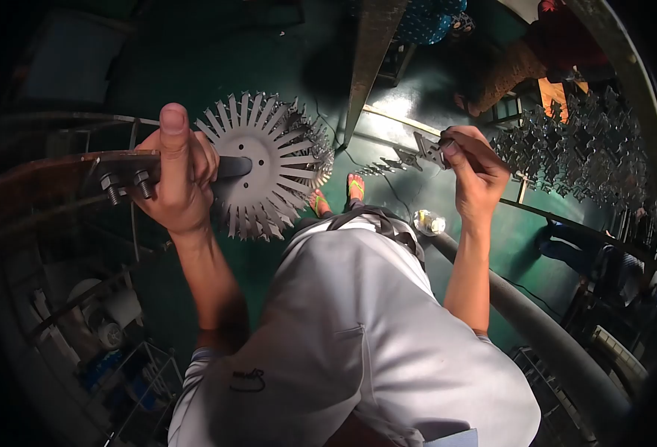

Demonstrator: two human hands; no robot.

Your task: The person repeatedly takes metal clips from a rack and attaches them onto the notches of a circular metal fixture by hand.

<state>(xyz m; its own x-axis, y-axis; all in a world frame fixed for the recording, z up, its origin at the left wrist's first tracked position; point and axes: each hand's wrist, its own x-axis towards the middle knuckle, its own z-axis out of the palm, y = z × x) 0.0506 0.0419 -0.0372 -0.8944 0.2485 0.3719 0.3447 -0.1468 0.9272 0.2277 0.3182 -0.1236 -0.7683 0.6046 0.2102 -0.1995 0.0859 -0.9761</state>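
My left hand is closed with its thumb up, wrapped at the near end of a grey metal shaft. That shaft runs into the middle of a slotted metal disc with narrow blades all round its rim; more bladed layers show behind it. Beside the hand, a rusty flat bar carries two bolts. My right hand pinches the top of a strand of small flat metal parts, which trails down toward the floor. The fingers hide part of the uppermost piece.
At the right hang dense rows of similar small metal parts. A thick grey pipe slants past my right side, and an upright post stands ahead. Another person's arm shows at the upper right. A clear plastic bag lies low down.
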